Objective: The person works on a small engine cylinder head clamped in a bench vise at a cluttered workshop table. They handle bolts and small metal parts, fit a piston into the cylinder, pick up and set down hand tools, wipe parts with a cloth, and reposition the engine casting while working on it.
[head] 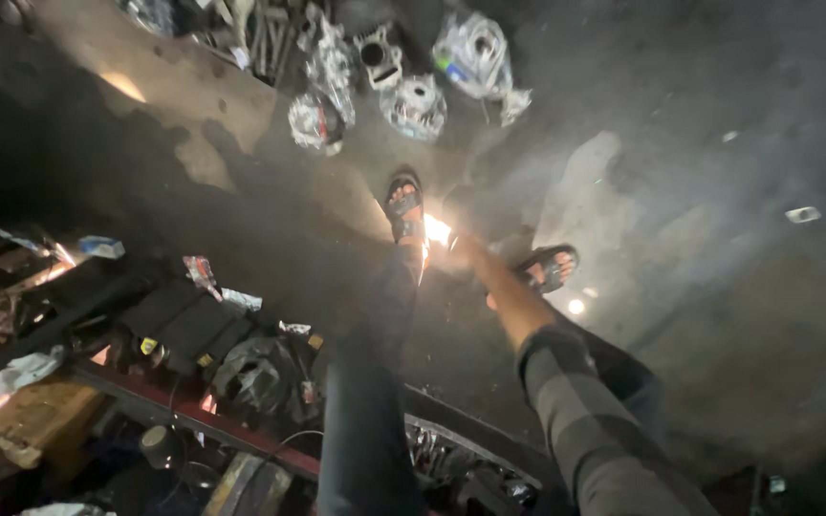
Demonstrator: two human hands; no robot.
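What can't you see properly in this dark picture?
- Right hand: head view, washed out by the bright glare, so its grip and anything it holds can't be told.
- Left hand: not in view.
- Wrapped metal parts on the floor: blurred, kind unclear.
- Shelf clutter: dark, cut off by the left edge.

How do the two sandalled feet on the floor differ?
The left foot is planted further out and points straight away, toes showing. The right foot sits nearer, turned sideways, partly hidden behind the forearm. The glare by the right hand lights the left foot's edge more. Both wear dark open-toed sandals on grey concrete.
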